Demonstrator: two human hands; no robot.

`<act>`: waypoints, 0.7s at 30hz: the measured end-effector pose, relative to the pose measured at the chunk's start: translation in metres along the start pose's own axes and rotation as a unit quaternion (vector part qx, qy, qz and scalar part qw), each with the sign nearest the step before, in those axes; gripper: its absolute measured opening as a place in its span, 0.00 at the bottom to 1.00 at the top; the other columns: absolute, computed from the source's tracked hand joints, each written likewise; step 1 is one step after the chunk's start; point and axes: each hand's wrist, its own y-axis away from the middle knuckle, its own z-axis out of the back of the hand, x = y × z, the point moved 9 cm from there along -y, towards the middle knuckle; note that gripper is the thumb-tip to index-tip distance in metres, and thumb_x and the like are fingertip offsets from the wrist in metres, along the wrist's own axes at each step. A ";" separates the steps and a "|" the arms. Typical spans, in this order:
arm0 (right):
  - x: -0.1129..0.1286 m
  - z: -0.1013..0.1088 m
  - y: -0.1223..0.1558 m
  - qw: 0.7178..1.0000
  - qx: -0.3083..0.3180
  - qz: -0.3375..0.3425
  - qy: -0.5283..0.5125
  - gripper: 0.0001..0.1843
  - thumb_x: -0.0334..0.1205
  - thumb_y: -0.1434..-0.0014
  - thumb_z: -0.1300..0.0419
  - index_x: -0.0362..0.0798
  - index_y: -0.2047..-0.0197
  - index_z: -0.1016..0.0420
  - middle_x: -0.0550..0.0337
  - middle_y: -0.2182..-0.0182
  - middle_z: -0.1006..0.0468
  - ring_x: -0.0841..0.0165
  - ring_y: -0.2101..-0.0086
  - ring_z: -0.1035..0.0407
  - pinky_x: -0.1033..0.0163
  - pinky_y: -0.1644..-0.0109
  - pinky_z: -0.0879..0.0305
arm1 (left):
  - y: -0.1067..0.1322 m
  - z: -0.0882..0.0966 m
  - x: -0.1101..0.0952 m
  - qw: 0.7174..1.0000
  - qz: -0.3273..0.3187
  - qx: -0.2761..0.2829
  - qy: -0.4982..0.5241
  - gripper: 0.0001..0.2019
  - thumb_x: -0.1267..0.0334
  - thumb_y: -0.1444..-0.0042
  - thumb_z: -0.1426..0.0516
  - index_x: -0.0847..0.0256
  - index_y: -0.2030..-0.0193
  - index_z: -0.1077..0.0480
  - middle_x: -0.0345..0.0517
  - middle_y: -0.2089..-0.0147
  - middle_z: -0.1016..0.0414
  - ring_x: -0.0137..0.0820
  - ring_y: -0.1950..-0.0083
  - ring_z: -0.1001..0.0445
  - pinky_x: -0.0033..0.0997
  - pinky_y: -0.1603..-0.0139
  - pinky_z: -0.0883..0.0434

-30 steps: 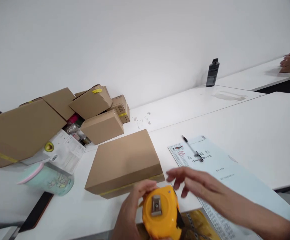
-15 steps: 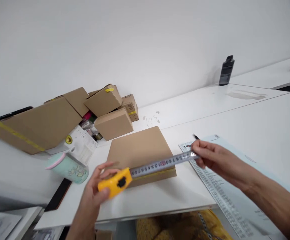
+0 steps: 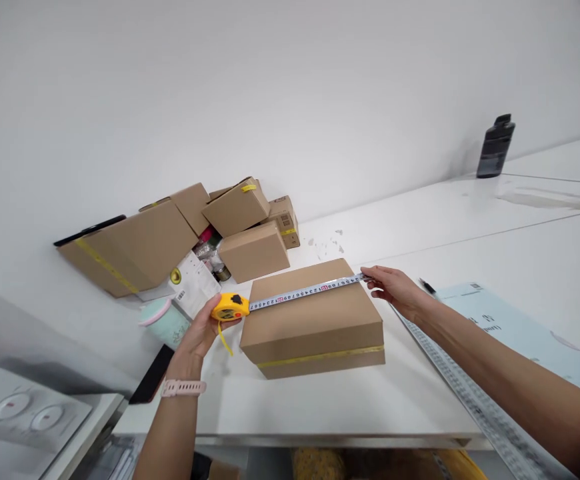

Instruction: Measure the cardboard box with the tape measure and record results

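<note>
A brown cardboard box [image 3: 320,327] with a yellow tape strip along its front side lies on the white table. Across its top runs the silver blade of a yellow tape measure [image 3: 231,307], printed with black and red numbers. My left hand [image 3: 203,333] is closed around the tape measure's case at the box's left edge; a yellow wrist cord hangs below the case. At the right edge of the box, my right hand [image 3: 390,288] pinches the free end of the blade. The blade looks straight and close to the box's top.
Several cardboard boxes [image 3: 254,253] are stacked at the back left against the wall. A mint tumbler [image 3: 165,323] leans left of my left hand. A pale blue sheet [image 3: 510,320] and a pen [image 3: 427,287] lie right; a black bottle [image 3: 496,147] stands far right.
Both hands have moved up and away from me, bringing the stretched blade from in front of the box to over its top. The view has shifted left.
</note>
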 end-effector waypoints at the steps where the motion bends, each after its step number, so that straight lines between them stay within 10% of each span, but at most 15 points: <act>1: 0.000 -0.004 -0.001 1.000 0.001 0.000 0.006 0.22 0.59 0.48 0.32 0.50 0.74 0.29 0.57 0.69 0.25 0.67 0.70 0.32 0.60 0.66 0.31 | -0.001 -0.002 0.001 1.000 0.004 0.004 0.005 0.09 0.62 0.41 0.38 0.67 0.59 0.24 0.53 0.61 0.16 0.42 0.60 0.17 0.41 0.58 0.19; 21: -0.018 -0.009 -0.004 0.995 -0.065 -0.022 0.073 0.20 0.61 0.51 0.30 0.55 0.64 0.20 0.51 0.58 0.16 0.51 0.56 0.25 0.49 0.59 0.30 | -0.024 0.006 0.018 0.997 0.065 0.037 0.003 0.17 0.54 0.33 0.41 0.62 0.44 0.29 0.50 0.46 0.25 0.39 0.51 0.23 0.45 0.52 0.22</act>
